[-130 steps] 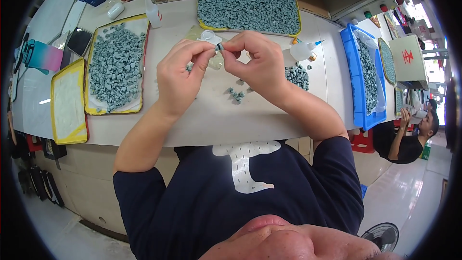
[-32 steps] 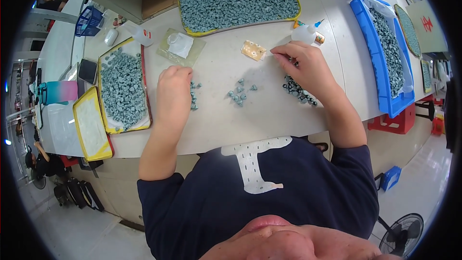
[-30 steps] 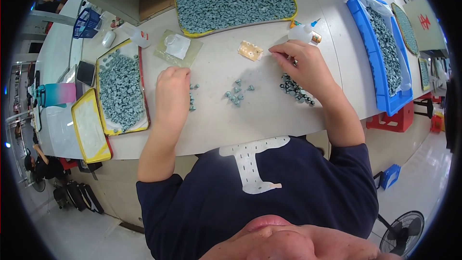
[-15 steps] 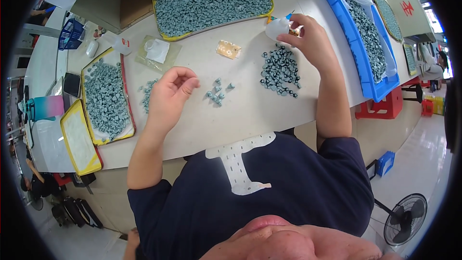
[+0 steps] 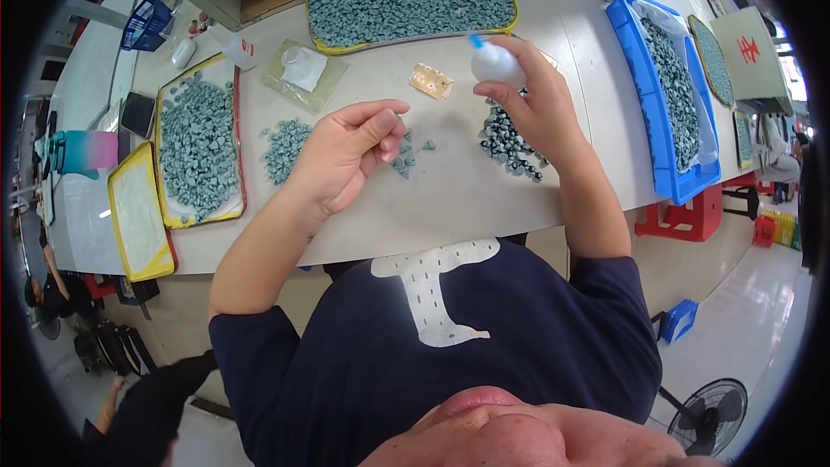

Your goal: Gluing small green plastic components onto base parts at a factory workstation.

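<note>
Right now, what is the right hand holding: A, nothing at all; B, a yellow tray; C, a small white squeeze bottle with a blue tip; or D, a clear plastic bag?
C: the right hand is wrapped around a small white bottle with a blue tip, raised above the pile of grey parts on the table.

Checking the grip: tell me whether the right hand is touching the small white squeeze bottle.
Touching. The head view shows the right hand with its fingers wrapped around the white squeeze bottle, lifted above the table.
</note>
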{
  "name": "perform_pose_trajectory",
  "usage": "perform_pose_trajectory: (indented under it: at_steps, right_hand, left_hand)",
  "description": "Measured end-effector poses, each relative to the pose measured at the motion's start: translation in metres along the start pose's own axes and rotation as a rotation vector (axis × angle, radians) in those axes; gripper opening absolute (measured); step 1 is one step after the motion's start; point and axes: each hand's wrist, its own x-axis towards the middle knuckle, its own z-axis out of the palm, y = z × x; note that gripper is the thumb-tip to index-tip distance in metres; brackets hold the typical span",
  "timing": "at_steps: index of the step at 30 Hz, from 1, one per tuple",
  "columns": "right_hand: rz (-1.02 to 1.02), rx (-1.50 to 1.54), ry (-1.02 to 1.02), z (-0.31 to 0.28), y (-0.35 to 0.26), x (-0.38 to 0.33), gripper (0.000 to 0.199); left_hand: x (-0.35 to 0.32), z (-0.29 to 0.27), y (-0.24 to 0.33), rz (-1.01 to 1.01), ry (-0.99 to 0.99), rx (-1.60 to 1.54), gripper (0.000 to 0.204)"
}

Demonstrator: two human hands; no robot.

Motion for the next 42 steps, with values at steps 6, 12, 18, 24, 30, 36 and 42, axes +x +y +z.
perform_pose_trajectory:
  at_steps: [6, 12, 18, 24, 30, 36, 42]
  right_hand:
    - [-0.153, -0.123, -0.030, 0.001, 0.001, -0.001, 0.040]
    - [-0.336, -0.287, -0.035, 0.009, 0.011, 0.004, 0.042]
    - [-0.473, -0.402, 0.006, 0.031, 0.007, 0.014, 0.042]
    - [-0.553, -0.541, 0.079, 0.056, -0.001, 0.019, 0.037]
    - [-0.565, -0.602, 0.099, 0.064, -0.006, 0.016, 0.037]
    - [-0.574, -0.641, 0.101, 0.060, -0.012, 0.012, 0.037]
    - [-0.583, -0.668, 0.103, 0.056, -0.015, 0.009, 0.038]
  left_hand:
    - [0.008, -0.011, -0.009, -0.016, -0.062, -0.126, 0.018]
    - [0.021, -0.029, -0.028, 0.082, -0.182, -0.241, 0.017]
    - [0.023, -0.055, -0.021, 0.090, -0.196, -0.280, 0.015]
    - [0.017, -0.076, -0.015, 0.080, -0.115, -0.255, 0.018]
    - [0.014, -0.081, -0.015, 0.074, -0.072, -0.210, 0.020]
    - [0.013, -0.078, -0.017, 0.077, -0.070, -0.208, 0.019]
    - [0.014, -0.076, -0.020, 0.083, -0.067, -0.197, 0.019]
